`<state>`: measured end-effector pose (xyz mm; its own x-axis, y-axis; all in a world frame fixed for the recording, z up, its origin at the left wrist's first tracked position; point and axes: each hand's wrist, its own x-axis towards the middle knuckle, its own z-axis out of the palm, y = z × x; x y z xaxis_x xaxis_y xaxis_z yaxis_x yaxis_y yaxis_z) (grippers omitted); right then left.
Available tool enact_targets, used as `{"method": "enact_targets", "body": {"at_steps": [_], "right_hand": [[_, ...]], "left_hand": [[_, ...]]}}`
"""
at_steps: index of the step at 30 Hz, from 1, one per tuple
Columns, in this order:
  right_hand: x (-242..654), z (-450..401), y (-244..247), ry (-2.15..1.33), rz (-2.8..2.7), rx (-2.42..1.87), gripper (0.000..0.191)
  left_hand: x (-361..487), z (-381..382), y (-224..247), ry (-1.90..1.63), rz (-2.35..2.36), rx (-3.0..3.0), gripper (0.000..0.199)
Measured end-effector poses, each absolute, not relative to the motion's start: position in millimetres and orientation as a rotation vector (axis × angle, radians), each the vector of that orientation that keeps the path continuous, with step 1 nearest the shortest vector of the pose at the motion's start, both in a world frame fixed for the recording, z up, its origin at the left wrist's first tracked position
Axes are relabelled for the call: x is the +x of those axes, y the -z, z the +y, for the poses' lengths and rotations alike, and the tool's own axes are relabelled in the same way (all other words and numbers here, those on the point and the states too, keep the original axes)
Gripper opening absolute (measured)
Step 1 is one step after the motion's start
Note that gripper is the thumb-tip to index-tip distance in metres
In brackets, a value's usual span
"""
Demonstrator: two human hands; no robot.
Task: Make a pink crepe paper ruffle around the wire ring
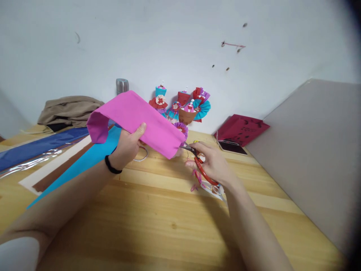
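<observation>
A wide strip of bright pink crepe paper or fabric [141, 124] is raised above the table, its far left part folded over and hanging down. My left hand [128, 148], with a black band on the wrist, grips the lower edge of this strip, thumb on top. In my right hand [211, 160] are scissors [207, 175] with red-orange handles, my fingers in the loops. Their blades touch the right end of the pink strip; how far apart the blades are is hard to make out. Pink scraps [197, 178] lie beneath my right hand.
Decorated paper figures [187, 107] stand by the wall. On the left lie blue, brown and cream sheets [84, 162], a brown cloth [72, 109] and a metal flask [122, 86]. A red bag [242, 130] and a phone-like tablet [233, 148] sit right, beside a grey partition [310, 150]. A tape ring [141, 153] lies mid-table.
</observation>
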<state>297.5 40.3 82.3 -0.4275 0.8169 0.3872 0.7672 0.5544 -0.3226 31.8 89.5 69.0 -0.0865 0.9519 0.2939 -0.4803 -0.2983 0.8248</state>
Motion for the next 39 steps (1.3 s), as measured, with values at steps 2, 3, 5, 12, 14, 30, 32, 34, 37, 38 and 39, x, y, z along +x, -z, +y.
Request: {"method": "enact_targets", "body": {"at_steps": [2, 3, 5, 12, 14, 30, 32, 34, 37, 38, 39], "right_hand": [[298.2, 40.7, -83.0, -0.109, -2.283, -1.309, 0.053], [298.2, 40.7, -83.3, -0.112, -2.291, -1.325, 0.052], [297.7, 40.4, -83.7, -0.144, -2.321, -1.341, 0.049], [298.1, 39.8, -84.9, -0.255, -2.348, -1.346, 0.049], [299.1, 40.4, -84.7, -0.271, -2.342, -1.335, 0.049], [293.1, 39.8, -77.8, -0.389, -2.385, -1.257, 0.051], [290.8, 39.7, -75.3, -0.382, -2.396, -1.252, 0.051], [288.5, 40.0, -72.5, -0.381, -2.406, -1.254, 0.052], [284.8, 40.0, -70.0, -0.429, -2.397, -1.248, 0.051], [283.4, 39.7, -69.9, -0.450, -2.392, -1.241, 0.049], [281.9, 39.2, -70.0, -0.472, -2.389, -1.232, 0.047]], "left_hand": [[32.1, 88.3, -69.6, -1.627, 0.658, 1.010, 0.046], [32.3, 87.7, -69.9, -1.626, 0.658, 1.006, 0.047], [32.5, 86.7, -70.6, -1.626, 0.659, 1.003, 0.049], [31.6, 85.6, -73.3, -1.585, 0.675, 1.017, 0.045], [31.7, 84.2, -75.0, -1.576, 0.664, 1.021, 0.046], [32.2, 87.3, -72.8, -1.578, 0.665, 1.007, 0.044], [32.8, 86.3, -73.2, -1.586, 0.655, 0.974, 0.044], [33.6, 85.2, -73.3, -1.600, 0.653, 0.969, 0.042], [33.9, 85.6, -70.7, -1.632, 0.673, 1.005, 0.038], [33.7, 86.4, -69.2, -1.642, 0.688, 1.017, 0.038], [33.4, 87.3, -67.6, -1.645, 0.702, 1.033, 0.038]]}}
